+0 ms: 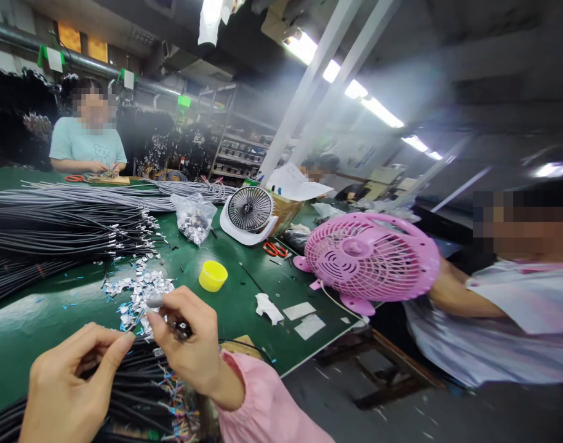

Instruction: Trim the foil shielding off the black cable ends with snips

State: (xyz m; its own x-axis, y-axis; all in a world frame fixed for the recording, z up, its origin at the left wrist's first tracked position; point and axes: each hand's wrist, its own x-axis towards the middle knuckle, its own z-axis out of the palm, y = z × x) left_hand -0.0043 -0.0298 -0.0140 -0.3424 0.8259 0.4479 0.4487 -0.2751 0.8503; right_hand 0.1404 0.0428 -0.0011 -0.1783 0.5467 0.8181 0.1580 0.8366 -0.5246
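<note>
My left hand [78, 375] is closed in a pinch at the lower left. Between its thumb and forefinger shows a small dark tip, which looks like the end of a black cable. Close by on the right, my right hand [189, 338] has curled fingers, with a grey cover [155, 302] on one fingertip. A dark, shiny object [182, 331] sits in its palm; its kind is unclear. Under both hands lie black cables [133, 387] with stripped, coloured wire ends [177, 400]. Scraps of silver foil [140, 289] and blue bits are heaped just beyond the fingers.
Bundles of black cables [69, 227] and grey cables [78, 195] cover the table's left. Beyond the hands stand a yellow tub [213, 275], a plastic bag [194, 216], a white fan [248, 212], orange-handled scissors [275, 249] and a pink fan [368, 255]. Co-workers sit across and at right.
</note>
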